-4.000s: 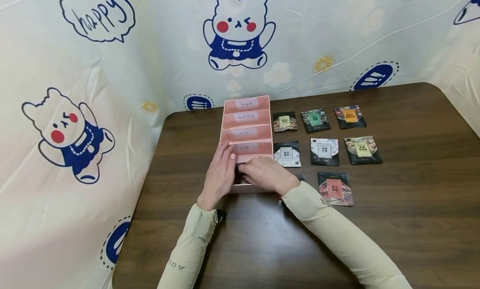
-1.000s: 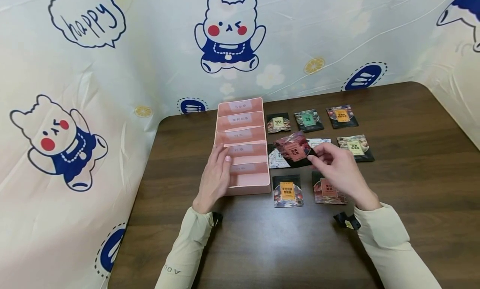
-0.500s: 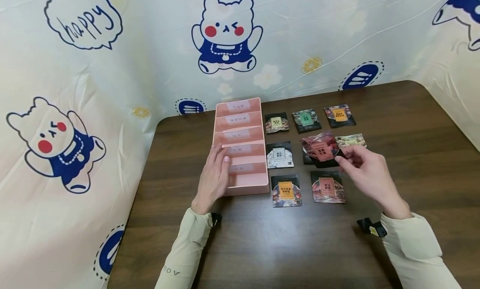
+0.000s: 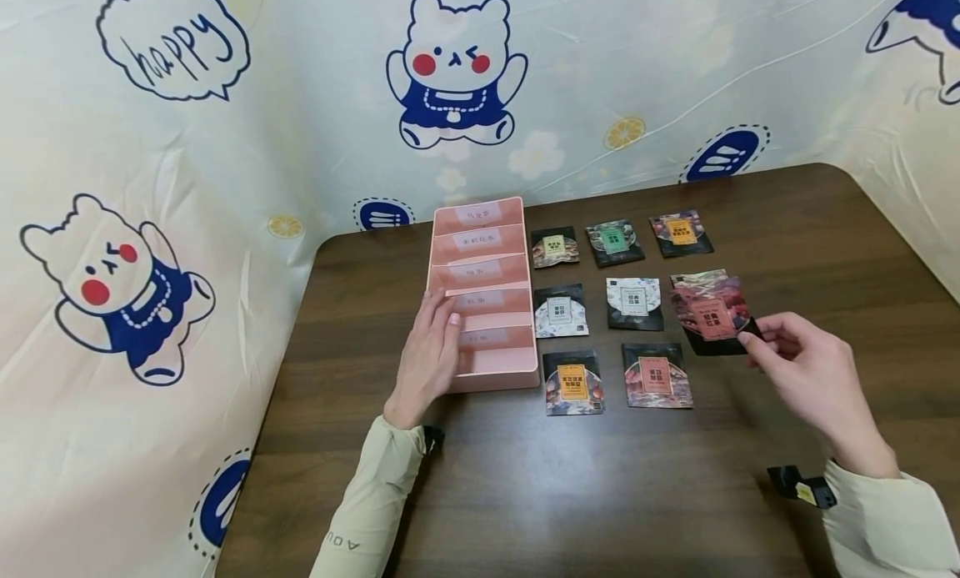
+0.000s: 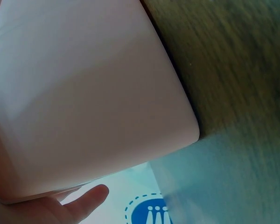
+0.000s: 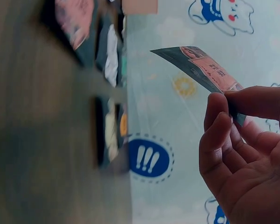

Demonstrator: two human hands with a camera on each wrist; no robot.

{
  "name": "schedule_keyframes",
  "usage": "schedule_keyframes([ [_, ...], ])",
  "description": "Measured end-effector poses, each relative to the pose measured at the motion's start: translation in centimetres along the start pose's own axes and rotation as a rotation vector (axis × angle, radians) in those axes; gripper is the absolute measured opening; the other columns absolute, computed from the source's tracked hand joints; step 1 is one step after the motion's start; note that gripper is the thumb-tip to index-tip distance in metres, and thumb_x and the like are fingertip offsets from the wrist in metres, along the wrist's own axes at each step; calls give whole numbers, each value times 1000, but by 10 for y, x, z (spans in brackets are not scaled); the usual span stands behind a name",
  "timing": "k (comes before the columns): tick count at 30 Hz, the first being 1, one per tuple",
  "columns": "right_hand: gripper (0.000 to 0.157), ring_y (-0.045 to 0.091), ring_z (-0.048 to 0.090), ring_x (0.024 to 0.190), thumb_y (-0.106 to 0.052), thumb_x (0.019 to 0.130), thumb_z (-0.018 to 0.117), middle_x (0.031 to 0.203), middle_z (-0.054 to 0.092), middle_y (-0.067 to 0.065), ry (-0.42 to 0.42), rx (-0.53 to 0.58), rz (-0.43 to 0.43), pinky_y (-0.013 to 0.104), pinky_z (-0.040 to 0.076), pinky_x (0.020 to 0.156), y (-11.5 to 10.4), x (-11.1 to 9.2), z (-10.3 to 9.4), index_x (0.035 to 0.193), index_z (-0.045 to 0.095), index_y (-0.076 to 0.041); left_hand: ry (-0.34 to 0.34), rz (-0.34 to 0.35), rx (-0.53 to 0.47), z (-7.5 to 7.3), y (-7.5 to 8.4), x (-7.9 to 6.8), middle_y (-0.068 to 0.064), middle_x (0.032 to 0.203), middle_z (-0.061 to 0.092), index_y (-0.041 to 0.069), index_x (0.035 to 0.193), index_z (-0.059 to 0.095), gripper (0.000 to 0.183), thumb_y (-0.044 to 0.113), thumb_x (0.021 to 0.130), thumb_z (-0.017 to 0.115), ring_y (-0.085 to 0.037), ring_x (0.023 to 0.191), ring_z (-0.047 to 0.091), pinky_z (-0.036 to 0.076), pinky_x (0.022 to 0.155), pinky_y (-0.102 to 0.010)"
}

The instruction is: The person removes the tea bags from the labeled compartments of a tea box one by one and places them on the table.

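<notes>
My right hand [image 4: 817, 386] pinches a tea sachet [image 4: 711, 313] with a red label by its lower right corner, between thumb and fingers. In the right wrist view the sachet [image 6: 200, 67] is held up off the table, seen nearly edge-on. It partly covers a sachet with a pale yellow label [image 4: 701, 276] behind it. My left hand [image 4: 429, 353] rests against the left side of a pink compartment box [image 4: 491, 379], fingers over its rim. Paper labels mark the box's dividers. The box's side wall [image 5: 93, 102] fills much of the left wrist view.
Right of the box, sachets lie in rows: a green-label one [image 4: 615, 241], an orange-label one [image 4: 681, 232], white ones [image 4: 634, 303], a red-label one [image 4: 657, 376] and an orange-label one [image 4: 573, 382] in front. A printed cloth [image 4: 570, 77] hangs behind the table [image 4: 600, 495].
Four seconds ago my right hand was inside the box's front compartment. Since then it has carried the red-label sachet rightward over the rows. My left hand stays at the box.
</notes>
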State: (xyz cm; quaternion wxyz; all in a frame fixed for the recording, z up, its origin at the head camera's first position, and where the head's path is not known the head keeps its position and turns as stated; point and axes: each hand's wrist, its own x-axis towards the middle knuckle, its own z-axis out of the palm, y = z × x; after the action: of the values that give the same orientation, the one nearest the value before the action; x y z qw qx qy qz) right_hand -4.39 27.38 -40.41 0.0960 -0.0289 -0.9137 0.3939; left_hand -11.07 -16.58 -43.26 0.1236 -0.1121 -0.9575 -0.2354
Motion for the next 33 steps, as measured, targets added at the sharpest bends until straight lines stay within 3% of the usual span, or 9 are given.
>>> schedule_keyframes([
  [12, 19, -20, 50, 57, -19, 90, 66, 63, 53, -35, 12, -51, 49, 15, 36, 52, 31, -19, -11, 95, 65, 0, -10, -3, -2, 1, 1, 1, -16, 151, 40, 0, 134, 53, 47, 30, 104, 34, -33, 146, 28, 27, 117, -46],
  [23, 26, -9, 56, 55, -23, 94, 62, 65, 69, -3, -93, -70, 114, 18, 41, 49, 46, -29, -2, 100, 64, 2, -11, -34, 0, -2, 0, -4, -16, 151, 39, 0, 134, 53, 46, 29, 103, 36, -32, 146, 27, 27, 117, -47],
  [33, 32, -5, 56, 53, -26, 95, 61, 69, 70, 5, -143, -121, 181, 21, 41, 48, 49, -37, -1, 101, 62, 5, 2, -20, -3, -1, 1, -2, -17, 150, 41, 0, 133, 55, 46, 29, 104, 35, -32, 146, 28, 28, 117, -46],
])
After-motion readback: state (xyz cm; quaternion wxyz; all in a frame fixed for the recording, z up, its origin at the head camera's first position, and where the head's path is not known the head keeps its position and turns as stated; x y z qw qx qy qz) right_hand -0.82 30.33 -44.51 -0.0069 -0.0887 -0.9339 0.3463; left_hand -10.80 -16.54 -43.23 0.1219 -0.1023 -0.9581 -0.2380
